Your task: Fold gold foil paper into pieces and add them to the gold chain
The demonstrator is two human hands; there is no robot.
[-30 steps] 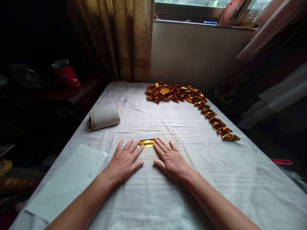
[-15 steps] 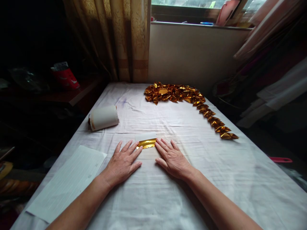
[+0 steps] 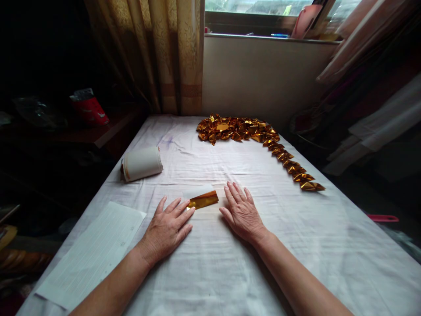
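Observation:
A gold foil paper strip [image 3: 204,199] lies between my hands, its right end lifted a little. Just behind it is a white flap or sheet of paper [image 3: 197,190]; whether the two are joined I cannot tell. My left hand [image 3: 168,226] rests flat with fingers spread, its fingertips touching the strip's left end. To the right of the strip, my right hand [image 3: 242,213] is stretched out, apart from it and holding nothing. Along the far edge runs a chain of folded gold foil pieces [image 3: 237,128], trailing down the right side.
A white roll [image 3: 143,163] lies at the left, and a lined paper sheet [image 3: 94,254] is beside my left forearm. The bed-like surface wears a white cloth [image 3: 210,281]. Beyond its left edge stands a red container [image 3: 90,109]; a curtain [image 3: 167,57] hangs behind.
My right hand has moved off the foil strip, to the right. The strip's right end has come up and turned slightly. My left hand has stayed almost in place.

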